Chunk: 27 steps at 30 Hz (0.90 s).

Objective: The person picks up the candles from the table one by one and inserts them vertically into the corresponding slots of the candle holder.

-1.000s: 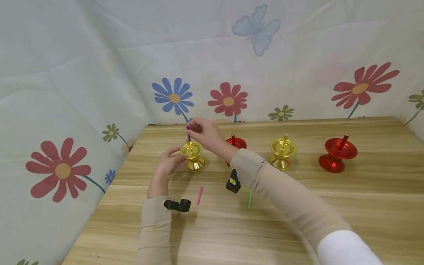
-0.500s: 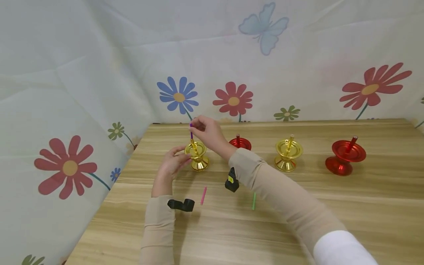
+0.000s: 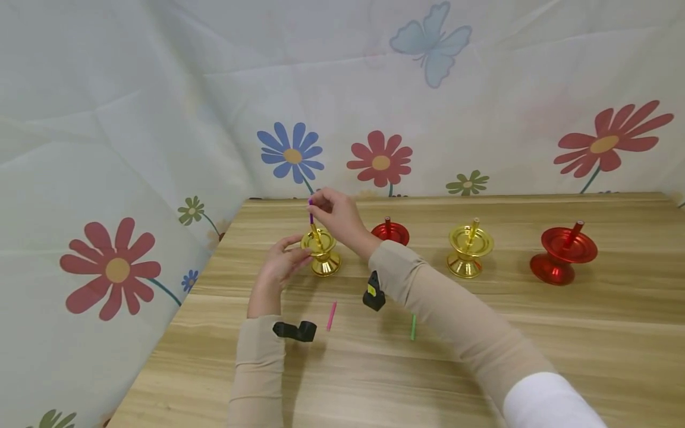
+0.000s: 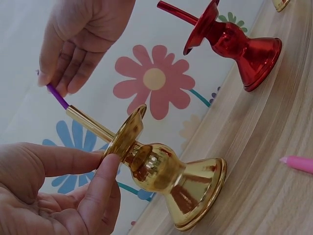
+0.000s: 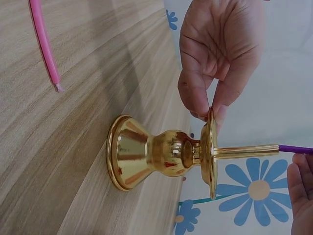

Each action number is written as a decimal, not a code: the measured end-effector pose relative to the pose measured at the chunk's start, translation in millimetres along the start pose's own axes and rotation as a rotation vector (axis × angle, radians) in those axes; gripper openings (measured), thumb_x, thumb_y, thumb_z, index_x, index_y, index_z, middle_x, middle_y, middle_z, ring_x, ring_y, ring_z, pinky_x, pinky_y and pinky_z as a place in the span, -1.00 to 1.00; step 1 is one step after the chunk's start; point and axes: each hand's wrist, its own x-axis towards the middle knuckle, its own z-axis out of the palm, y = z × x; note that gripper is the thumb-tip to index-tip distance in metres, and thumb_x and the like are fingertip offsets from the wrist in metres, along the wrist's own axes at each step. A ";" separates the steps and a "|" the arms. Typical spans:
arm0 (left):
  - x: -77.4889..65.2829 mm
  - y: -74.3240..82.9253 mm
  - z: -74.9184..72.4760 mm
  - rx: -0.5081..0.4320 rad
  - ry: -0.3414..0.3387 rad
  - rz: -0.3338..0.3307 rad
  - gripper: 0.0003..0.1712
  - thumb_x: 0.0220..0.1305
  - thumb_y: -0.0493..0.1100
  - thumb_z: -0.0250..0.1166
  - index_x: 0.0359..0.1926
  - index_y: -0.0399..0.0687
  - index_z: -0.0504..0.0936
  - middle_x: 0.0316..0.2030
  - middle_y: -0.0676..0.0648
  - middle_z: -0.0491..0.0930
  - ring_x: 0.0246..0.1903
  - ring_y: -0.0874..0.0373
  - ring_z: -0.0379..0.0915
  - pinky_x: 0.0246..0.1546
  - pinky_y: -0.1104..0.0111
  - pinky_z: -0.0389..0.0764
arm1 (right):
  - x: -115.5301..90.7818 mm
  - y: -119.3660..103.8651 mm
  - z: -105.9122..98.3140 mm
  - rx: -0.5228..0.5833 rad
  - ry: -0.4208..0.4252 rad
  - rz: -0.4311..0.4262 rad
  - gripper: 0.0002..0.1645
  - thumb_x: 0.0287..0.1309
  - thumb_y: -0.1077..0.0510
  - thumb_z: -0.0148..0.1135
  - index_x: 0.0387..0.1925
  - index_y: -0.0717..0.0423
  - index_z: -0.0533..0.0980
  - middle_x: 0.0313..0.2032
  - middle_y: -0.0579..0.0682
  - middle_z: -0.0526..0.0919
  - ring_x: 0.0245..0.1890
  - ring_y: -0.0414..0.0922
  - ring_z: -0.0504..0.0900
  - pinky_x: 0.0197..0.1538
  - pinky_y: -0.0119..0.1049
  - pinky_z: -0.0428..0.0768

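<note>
A gold candle holder (image 3: pixel 326 264) with a thin upright tube stands at the left of the table. My left hand (image 3: pixel 280 261) pinches the rim of its dish between thumb and fingers, plain in the left wrist view. Above the tube, my right hand (image 3: pixel 339 215) pinches a slim purple candle (image 4: pixel 58 96) near its upper end. The candle's lower end sits at the mouth of the tube (image 5: pixel 254 151); how deep it goes cannot be seen. A pink candle (image 3: pixel 332 316) lies on the table in front of the holder.
A red candle holder (image 3: pixel 391 232), partly behind my right wrist, stands to the right. Further right are another gold holder (image 3: pixel 470 249) and another red one (image 3: pixel 567 249). A green candle (image 3: pixel 414 327) lies near my right sleeve. A flowered cloth (image 3: pixel 332 89) hangs behind the wooden table (image 3: pixel 374 380).
The purple candle has come down from just above the tube to its mouth and stands straighter. My left hand keeps its hold on the dish. The whole view has shifted slightly.
</note>
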 end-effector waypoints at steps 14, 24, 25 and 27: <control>3.3 -0.3 0.4 0.006 -0.016 0.008 -0.40 0.33 -0.41 0.09 0.36 -0.24 0.18 -0.07 -0.17 0.44 -0.32 0.30 0.54 -0.10 0.51 0.62 | 6.5 -2.9 -4.3 -0.190 -0.078 -0.079 -0.85 0.23 0.24 0.20 -0.20 0.25 0.54 -0.26 0.10 0.67 -0.27 -0.09 0.62 -0.13 -0.39 0.63; 1.8 0.5 -1.5 0.019 -0.017 0.006 -0.40 0.34 -0.40 0.09 0.37 -0.24 0.17 -0.12 -0.12 0.46 -0.32 0.31 0.55 -0.01 0.45 0.60 | 9.3 -13.5 -3.7 -0.290 -0.174 -0.095 -0.87 0.23 0.26 0.19 -0.20 0.25 0.55 -0.27 0.08 0.66 -0.26 -0.11 0.62 -0.10 -0.42 0.62; 2.1 0.4 -1.4 0.023 -0.021 0.007 -0.40 0.34 -0.39 0.09 0.37 -0.25 0.16 -0.12 -0.13 0.47 -0.31 0.31 0.55 0.02 0.42 0.58 | 9.7 -13.8 -3.6 -0.300 -0.178 -0.093 -0.87 0.23 0.26 0.19 -0.21 0.24 0.55 -0.27 0.08 0.66 -0.26 -0.11 0.62 -0.10 -0.42 0.62; 2.2 0.1 -0.9 0.023 -0.021 0.006 -0.40 0.34 -0.39 0.08 0.37 -0.24 0.17 -0.11 -0.13 0.47 -0.31 0.31 0.55 0.08 0.37 0.56 | 10.4 -14.2 -3.7 -0.311 -0.185 -0.087 -0.87 0.23 0.26 0.19 -0.21 0.24 0.56 -0.27 0.08 0.67 -0.26 -0.12 0.63 -0.09 -0.42 0.62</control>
